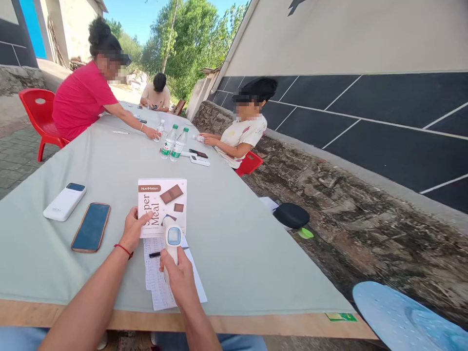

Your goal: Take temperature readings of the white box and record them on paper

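A cloth-covered tabletop (256, 263) takes up most of the view. Around it sit three co-workers: one in pink (78, 105) reaching along the left side, one in a patterned top (244, 129) at the right, one in a pale shirt (164, 100) at the far end.

On the near part lie printed sheets (163, 295). Above their upper edge is the white box (163, 202) marked "NutriMotion", front toward the wearer. The left hand (135, 229) has its fingers clamped on the box's left side, thumb across the front. Whether the box's bottom rests on anything, I cannot tell. With only one edge gripped, it could swing or slip if the thumb eases.

Beyond the box stand two green-capped bottles (179, 145), close together; a careless sweep of the reaching arm might topple them.

The right hand (179, 273) has its fingers wrapped around the handle of a white thermometer (173, 236), screen facing back. Its head overlaps the box's lower right corner; whether they touch is unclear. If either hand drifts, the two could knock together.

To the left lie a phone (91, 227) and a white power bank (66, 202), apart from each other. A dark pen (155, 254) lies loose on the sheets; a brush from the right hand could set it rolling.
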A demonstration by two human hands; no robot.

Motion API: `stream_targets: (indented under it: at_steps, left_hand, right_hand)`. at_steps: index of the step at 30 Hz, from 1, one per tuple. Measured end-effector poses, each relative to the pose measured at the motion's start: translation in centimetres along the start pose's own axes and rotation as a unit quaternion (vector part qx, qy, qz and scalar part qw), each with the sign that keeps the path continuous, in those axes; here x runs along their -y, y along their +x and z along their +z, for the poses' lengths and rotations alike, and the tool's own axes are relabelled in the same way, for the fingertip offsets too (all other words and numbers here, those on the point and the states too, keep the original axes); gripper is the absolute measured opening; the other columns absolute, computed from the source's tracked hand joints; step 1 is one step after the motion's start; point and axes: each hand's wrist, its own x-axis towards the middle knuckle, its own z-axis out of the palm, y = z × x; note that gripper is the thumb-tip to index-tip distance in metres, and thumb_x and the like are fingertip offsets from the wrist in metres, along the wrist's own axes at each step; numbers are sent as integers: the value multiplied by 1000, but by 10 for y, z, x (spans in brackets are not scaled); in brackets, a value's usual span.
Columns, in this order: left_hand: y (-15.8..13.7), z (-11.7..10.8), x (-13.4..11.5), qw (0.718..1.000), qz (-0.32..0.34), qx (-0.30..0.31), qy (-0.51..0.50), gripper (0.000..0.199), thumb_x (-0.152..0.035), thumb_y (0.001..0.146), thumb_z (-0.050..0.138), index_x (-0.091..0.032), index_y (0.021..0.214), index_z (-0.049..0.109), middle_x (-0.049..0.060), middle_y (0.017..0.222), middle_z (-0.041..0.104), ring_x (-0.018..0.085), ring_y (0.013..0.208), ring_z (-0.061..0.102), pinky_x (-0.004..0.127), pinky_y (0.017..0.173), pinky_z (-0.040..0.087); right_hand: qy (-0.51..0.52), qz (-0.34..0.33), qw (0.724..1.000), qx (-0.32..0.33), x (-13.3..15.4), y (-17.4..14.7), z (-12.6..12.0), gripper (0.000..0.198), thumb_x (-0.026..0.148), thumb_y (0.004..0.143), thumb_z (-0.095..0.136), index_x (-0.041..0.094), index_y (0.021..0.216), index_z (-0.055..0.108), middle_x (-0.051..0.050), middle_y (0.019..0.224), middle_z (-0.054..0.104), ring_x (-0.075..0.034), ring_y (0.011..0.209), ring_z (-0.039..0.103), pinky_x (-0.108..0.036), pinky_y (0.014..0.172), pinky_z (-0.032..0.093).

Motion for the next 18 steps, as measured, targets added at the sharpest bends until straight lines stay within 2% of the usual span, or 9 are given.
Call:
stream_targets:
  at_steps: [4,7,12,18]
  left_hand:
    - [0,0,-2,1000,5,-9,-1,64,-48,49,87,-14,97,60,10,99,70,25,89,67,33,74,51]
    - [-1,0,-3,1000,4,1,1,63,-47,50,87,-14,96,60,10,100,70,25,89,67,33,74,51]
    - [-1,0,-1,1000,1,16,-2,61,-46,52,86,-14,97,61,10,100,70,25,89,67,34,75,51]
    - [-2,0,-1,1000,0,15,-2,62,-46,52,87,-13,97,60,11,101,70,24,88,67,33,75,51]
  right_hand:
    - [55,41,997,35,-5,1,1,24,43,74,63,20,75,55,5,54,53,-13,50,47,-26,50,41]
    - [66,46,996,23,-9,1,3,22,41,75,61,19,75,56,6,53,52,-12,50,45,-25,51,39]
    - [91,59,994,6,-11,-1,8,25,40,76,59,18,87,60,7,52,52,-13,50,46,-26,53,39]
    - [70,45,996,-3,-14,-1,8,22,40,75,59,19,79,58,6,52,52,-13,49,47,-27,51,39]
